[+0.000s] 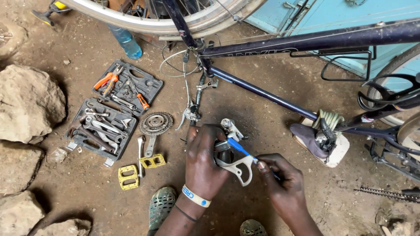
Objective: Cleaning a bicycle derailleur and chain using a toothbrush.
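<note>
My left hand (202, 159) grips the black handlebar end together with a silver brake lever and shifter unit (236, 164), and wears a white wristband. My right hand (282, 179) pinches a thin blue-handled tool (241, 148) whose tip rests against the top of the lever unit. The upturned dark blue bicycle frame (262, 92) runs across above my hands. A second silver lever (189, 114) hangs from the handlebar just above my left hand.
An open black tool case (114, 109) with pliers and wrenches lies left. Beside it lie a chainring with crank (155, 124) and two yellow pedals (127, 177). Large rocks (26, 102) line the left edge. A plastic bottle (127, 41) stands near the wheel (153, 19). A chain (385, 193) lies right.
</note>
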